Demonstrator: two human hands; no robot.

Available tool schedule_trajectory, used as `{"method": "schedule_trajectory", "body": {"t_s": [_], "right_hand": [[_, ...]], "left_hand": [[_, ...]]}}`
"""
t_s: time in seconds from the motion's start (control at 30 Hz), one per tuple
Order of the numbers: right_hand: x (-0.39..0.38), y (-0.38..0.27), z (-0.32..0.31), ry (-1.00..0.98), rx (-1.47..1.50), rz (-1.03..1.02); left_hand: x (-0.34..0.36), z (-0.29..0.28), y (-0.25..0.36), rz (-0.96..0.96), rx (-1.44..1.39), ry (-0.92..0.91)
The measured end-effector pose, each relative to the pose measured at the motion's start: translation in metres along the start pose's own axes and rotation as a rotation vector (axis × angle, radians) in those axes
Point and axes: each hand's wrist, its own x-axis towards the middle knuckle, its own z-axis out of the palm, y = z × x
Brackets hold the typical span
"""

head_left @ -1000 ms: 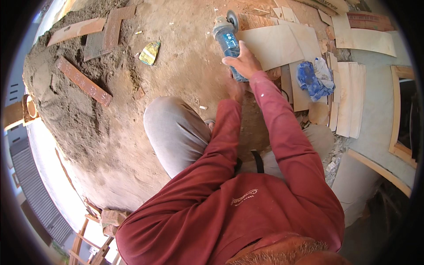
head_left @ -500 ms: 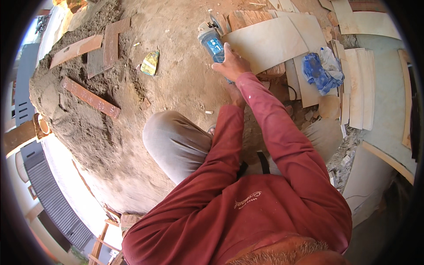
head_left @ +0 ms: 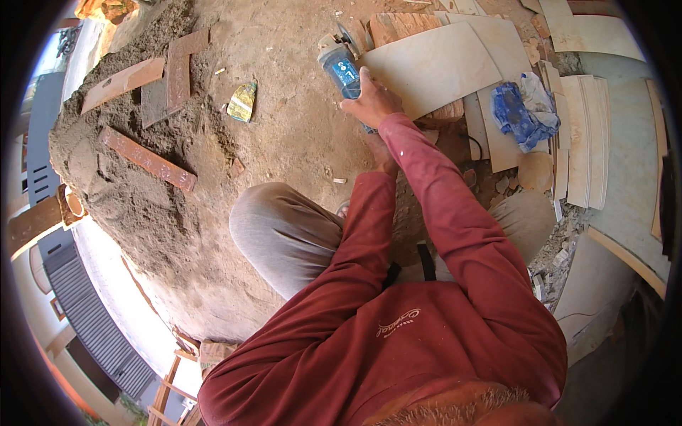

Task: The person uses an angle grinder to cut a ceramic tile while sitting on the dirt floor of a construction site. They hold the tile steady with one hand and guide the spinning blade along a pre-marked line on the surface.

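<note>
A blue angle grinder [head_left: 342, 74] is held out in front of me, its thin round disc [head_left: 349, 37] at the left end of a pale tile [head_left: 430, 69]. Whether the disc touches the tile I cannot tell. My right hand [head_left: 374, 101] is wrapped around the grinder's body, thumb along the top. Lower down, my left hand [head_left: 382, 152] grips its rear end; those fingers are mostly hidden by my right hand and wrist. The tile lies tilted on a reddish-orange block [head_left: 399, 25], with another pale tile [head_left: 491, 44] behind it.
Right of the tile lies a crumpled blue and white cloth [head_left: 524, 113], beside stacked pale strips [head_left: 587, 138]. Brown tile pieces [head_left: 148, 157] rest on the sandy mound [head_left: 92, 170] at left. A yellow-green wrapper [head_left: 242, 101] lies on the dirt. Rubble [head_left: 550, 263] lies beside my right knee.
The view has shifted slightly, moving the cloth and strips a little to the right in it. Both hands keep their hold on the grinder, which stays at the tile's left end.
</note>
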Motion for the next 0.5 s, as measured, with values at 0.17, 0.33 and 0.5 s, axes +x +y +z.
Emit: {"method": "schedule_trajectory", "body": {"t_s": [0.17,0.33,0.5], "right_hand": [[-0.001,-0.008,0.000,-0.021,0.025,-0.012],[-0.002,-0.002,-0.005,-0.034,0.028,0.022],[0.003,0.014,0.002,0.046,-0.009,0.015]], "left_hand": [[0.016,0.003,-0.015,0.049,-0.241,0.046],[0.008,-0.005,-0.019,0.148,0.151,0.009],[0.006,-0.001,-0.036,0.141,0.256,0.017]]}}
